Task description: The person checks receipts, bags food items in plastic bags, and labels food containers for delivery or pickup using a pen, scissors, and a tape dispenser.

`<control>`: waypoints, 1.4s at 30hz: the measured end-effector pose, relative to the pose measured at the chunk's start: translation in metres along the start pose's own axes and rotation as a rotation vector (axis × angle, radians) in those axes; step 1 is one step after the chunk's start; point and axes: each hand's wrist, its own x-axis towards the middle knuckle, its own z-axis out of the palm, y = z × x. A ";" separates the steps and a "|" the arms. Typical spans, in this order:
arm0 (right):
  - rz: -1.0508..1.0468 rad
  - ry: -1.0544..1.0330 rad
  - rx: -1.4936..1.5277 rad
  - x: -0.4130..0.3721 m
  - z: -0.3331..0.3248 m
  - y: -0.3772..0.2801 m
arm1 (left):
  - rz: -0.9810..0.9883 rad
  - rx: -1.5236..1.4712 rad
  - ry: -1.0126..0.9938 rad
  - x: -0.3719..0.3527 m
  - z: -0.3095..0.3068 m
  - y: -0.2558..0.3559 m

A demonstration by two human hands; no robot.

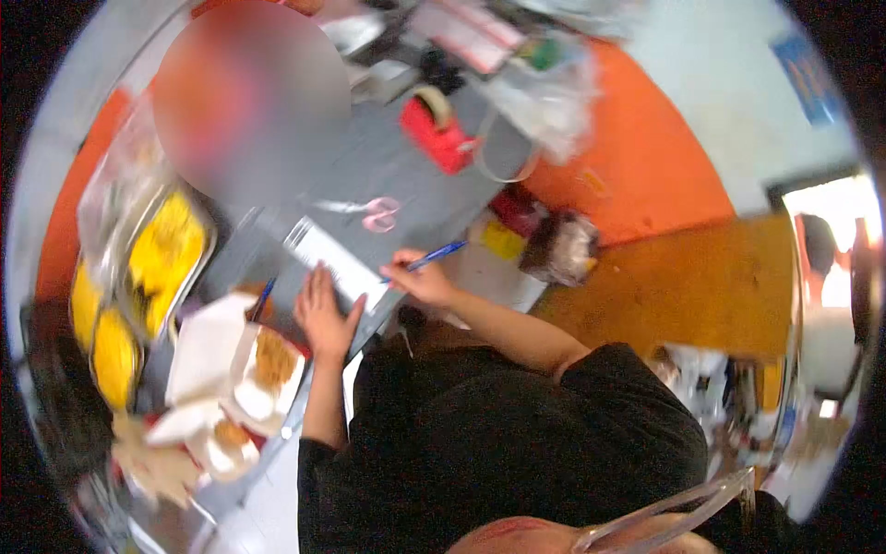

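A narrow white paper slip [334, 262] with dark print at its far end lies at a slant on the grey table. My left hand [323, 312] rests on its near left edge, fingers spread and flat. My right hand [425, 280] is closed around a blue pen [445, 253], whose tip is at the slip's right edge. Just beyond the slip lie scissors [379, 214] with pink handles, blades pointing left. Farther off stands a red tape dispenser [436, 137] with a roll in it.
To the left are open white takeaway boxes [208, 346] with brownish food, a second blue pen [265, 297], and foil trays [210, 249] of yellow food. Plastic bags [558, 102] lie at the far right. A brown wooden surface [678, 282] is on my right.
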 end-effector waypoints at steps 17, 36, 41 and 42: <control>-0.471 0.009 -0.537 0.057 0.055 0.016 | -0.078 -0.111 0.030 0.000 0.006 -0.011; -0.401 -0.011 -0.399 0.042 0.032 0.007 | -0.108 -0.149 0.032 0.003 0.004 -0.009; -0.467 -0.001 -0.534 0.043 0.035 0.009 | -0.099 -0.132 0.040 0.002 0.005 -0.010; -0.533 -0.047 -0.555 0.042 0.035 0.007 | -0.094 -0.127 0.046 0.003 0.006 -0.010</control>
